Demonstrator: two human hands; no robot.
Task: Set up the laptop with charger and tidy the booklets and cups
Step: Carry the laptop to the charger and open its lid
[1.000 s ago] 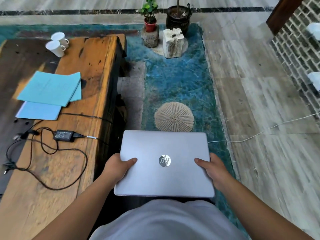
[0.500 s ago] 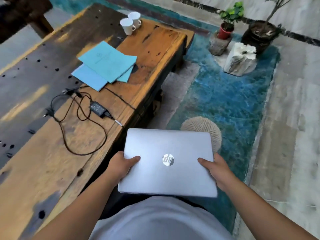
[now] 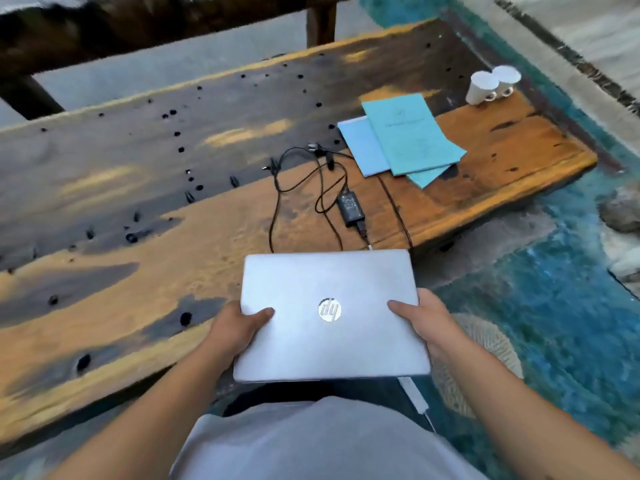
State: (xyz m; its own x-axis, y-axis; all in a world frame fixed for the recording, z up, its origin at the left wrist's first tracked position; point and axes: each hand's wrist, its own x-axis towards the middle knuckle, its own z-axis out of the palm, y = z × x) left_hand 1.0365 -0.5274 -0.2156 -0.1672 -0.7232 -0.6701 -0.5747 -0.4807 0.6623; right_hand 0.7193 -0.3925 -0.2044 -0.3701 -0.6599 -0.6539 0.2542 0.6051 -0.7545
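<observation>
Between your two hands sits the closed silver HP laptop (image 3: 330, 315), lid up and logo facing you, held flat above your lap with its far edge reaching over the near edge of the wooden table (image 3: 145, 278). Your left hand (image 3: 239, 329) clamps the laptop's left side, thumb pressed on the lid; your right hand (image 3: 424, 323) clamps the right side the same way. Just beyond the laptop's far edge, the black charger brick (image 3: 350, 206) lies on the table with its cable (image 3: 277, 202) looping loosely to the brick's left and toward the booklets. Beyond the brick and a little to its right, the blue booklets (image 3: 405, 140) lie fanned and overlapping. Farther past the booklets, near the table's far right corner, two white cups (image 3: 491, 85) stand touching. Right of the laptop, a teal rug (image 3: 554, 306) covers the floor, with a woven pouf (image 3: 485, 355) showing behind your right wrist.
</observation>
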